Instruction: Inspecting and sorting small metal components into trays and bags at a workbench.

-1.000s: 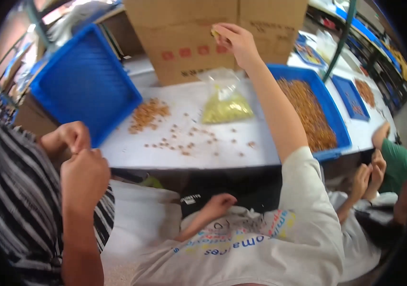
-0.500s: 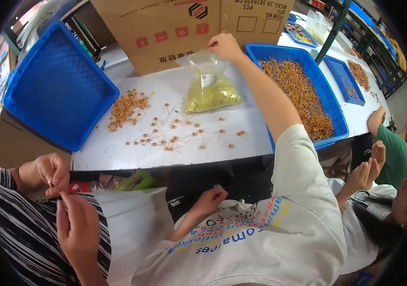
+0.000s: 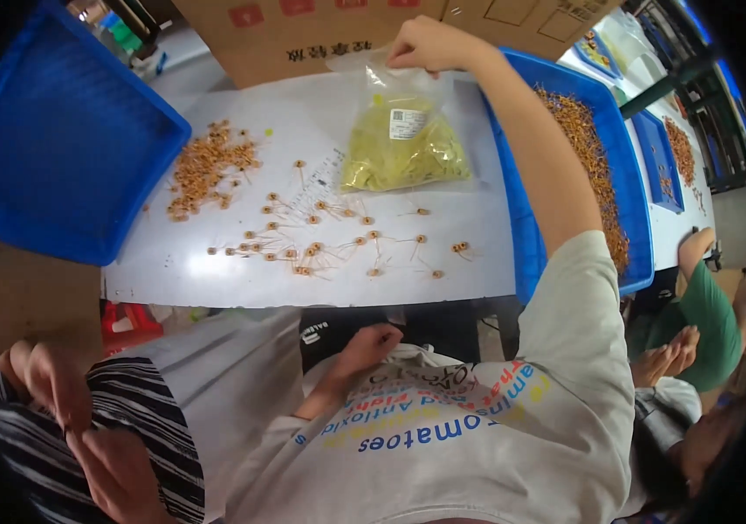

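My right hand (image 3: 432, 48) is stretched forward over the white table, its fingers pinching the top of a clear plastic bag (image 3: 403, 162). Small yellow-green pieces fill the lower part of the bag, which rests on the table and bears a white label (image 3: 407, 124). Down at my lap, my left hand (image 3: 373, 343) has its fingers curled in. A greyish bit shows near its fingertips, too unclear to name. Small round parts with thin copper-coloured legs (image 3: 312, 250) lie scattered in front of the bag, and a heap of similar parts (image 3: 209, 168) lies to their left.
A blue bin (image 3: 565, 188) full of copper-coloured parts stands to the right, under my forearm. An upturned blue crate (image 3: 67, 140) leans at the left. Behind the bag is a cardboard box (image 3: 329, 35). Co-workers sit on both sides; the left one's hands (image 3: 85, 428) are close together.
The view has shifted, so the table appears larger. My right hand still grips the bag's top, and the bag stands more upright. My left hand remains at my lap.
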Demonstrator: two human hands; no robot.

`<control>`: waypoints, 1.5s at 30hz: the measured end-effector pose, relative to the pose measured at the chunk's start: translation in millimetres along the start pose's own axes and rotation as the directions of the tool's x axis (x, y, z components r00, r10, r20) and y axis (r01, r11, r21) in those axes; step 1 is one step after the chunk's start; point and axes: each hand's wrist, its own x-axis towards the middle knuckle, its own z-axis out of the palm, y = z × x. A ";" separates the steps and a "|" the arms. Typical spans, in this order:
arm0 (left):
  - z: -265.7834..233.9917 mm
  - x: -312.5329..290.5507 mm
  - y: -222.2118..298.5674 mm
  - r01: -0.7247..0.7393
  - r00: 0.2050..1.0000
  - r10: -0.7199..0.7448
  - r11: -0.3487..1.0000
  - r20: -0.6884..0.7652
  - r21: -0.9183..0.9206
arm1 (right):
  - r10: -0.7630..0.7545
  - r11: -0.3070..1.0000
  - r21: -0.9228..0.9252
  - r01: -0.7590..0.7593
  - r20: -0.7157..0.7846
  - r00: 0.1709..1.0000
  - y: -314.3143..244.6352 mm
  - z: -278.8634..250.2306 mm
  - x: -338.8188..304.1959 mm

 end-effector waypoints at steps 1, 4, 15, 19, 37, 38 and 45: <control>-7.1 8.9 5.6 0.009 0.999 -0.009 1.000 0.053 0.000 | -0.009 0.999 -0.043 0.009 -0.008 1.000 -0.4 -8.7 1.1; -9.0 28.5 14.9 0.114 0.993 -0.116 0.989 0.012 0.090 | -0.065 0.984 -0.166 0.060 -0.023 0.998 -15.0 -26.3 6.0; -60.7 -69.2 132.0 0.209 0.946 -0.300 0.852 -0.121 -0.479 | -0.474 0.878 -0.233 0.417 -0.309 0.825 -51.3 19.6 -24.6; -67.7 -90.2 161.9 0.258 0.888 -0.429 0.761 -0.164 -0.595 | -0.453 0.853 -0.344 0.392 -0.119 0.883 -29.7 29.0 -14.6; -12.8 -128.4 199.0 0.143 0.683 -0.621 0.630 -0.385 -0.763 | -0.462 0.881 0.061 0.469 -0.096 0.882 -41.0 32.2 16.7; -10.4 -131.4 198.0 0.157 0.664 -0.640 0.626 -0.388 -0.764 | -0.379 0.884 0.260 0.388 -0.088 0.921 -59.4 18.6 17.9; 4.8 -150.2 187.0 0.087 0.625 -0.650 0.608 -0.432 -0.789 | -0.239 0.834 0.452 0.318 -0.223 0.945 -100.2 114.8 99.7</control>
